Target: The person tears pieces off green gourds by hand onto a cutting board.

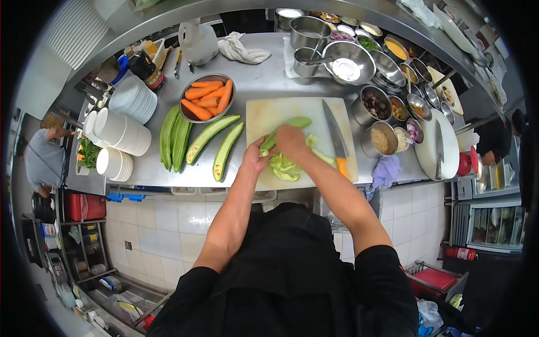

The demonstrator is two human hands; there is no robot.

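Note:
A green gourd [297, 122] lies slanted over the pale cutting board [264, 110]. My left hand [257, 153] is closed round its lower left end. Over the gourd's middle my right hand [291, 140] is closed; whatever is between its fingers is hidden. Green peelings [284, 168] are heaped below the hands, and more lie to their right. A large knife [335, 130] with an orange handle rests on the board's right side. Left of the board are two whole green gourds [180, 140], two partly peeled ones [228, 151] and a bowl of carrots [208, 98].
White bowls [133, 100] and cups [123, 132] are stacked at the left. Metal bowls [349, 63] and food containers fill the right side. A purple cloth [386, 171] lies at the front edge. Other people [48, 157] stand at far left and far right.

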